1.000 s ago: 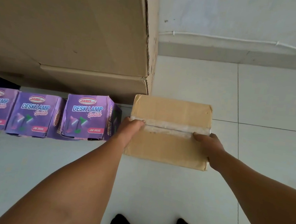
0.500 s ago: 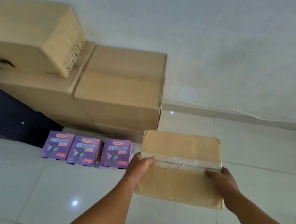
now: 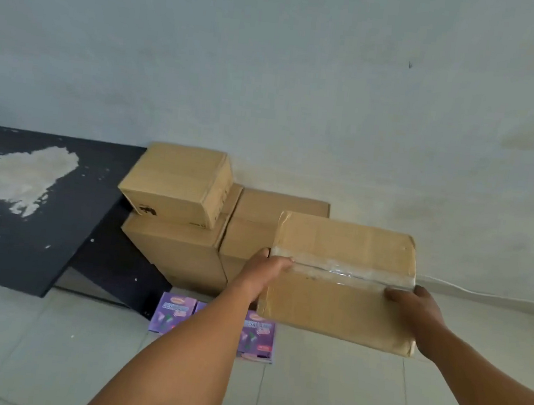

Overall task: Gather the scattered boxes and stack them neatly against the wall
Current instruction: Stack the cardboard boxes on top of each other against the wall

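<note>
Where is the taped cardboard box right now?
In the head view, right of centre: the taped box is held off the floor between left hand and right hand, before the wall stack.

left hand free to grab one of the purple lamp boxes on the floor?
Probably not now: the left hand and right hand both grip the taped carton, held above the purple lamp boxes, partly hidden behind the forearm.

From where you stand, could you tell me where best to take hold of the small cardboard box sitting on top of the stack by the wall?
Grip the small top box by its two opposite side faces, one hand per side, coming from the front. It sits askew on the larger box with one corner overhanging at the left, so both sides look free.
</note>
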